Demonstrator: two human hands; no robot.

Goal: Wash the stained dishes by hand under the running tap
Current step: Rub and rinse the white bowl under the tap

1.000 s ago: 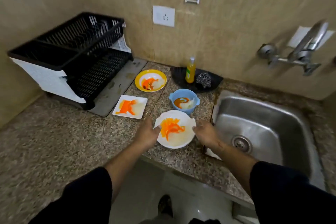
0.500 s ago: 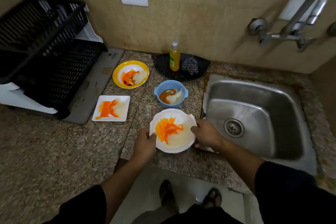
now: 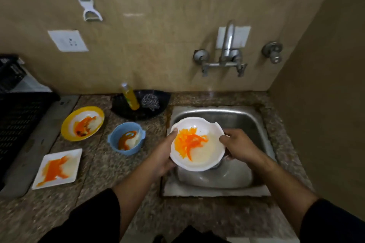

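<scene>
White plate, round, smeared orange, held face-up over the left half of the steel sink: left hand clamps its left rim, thumb on top, right hand pinches the right rim, where a chip shows near the top edge. Tap on the wall behind, nothing between it and the plate. On the speckled stone counter to the left: blue bowl, yellow-rimmed plate, square white plate, all stained; soap bottle and steel scrubber on a black tray.
</scene>
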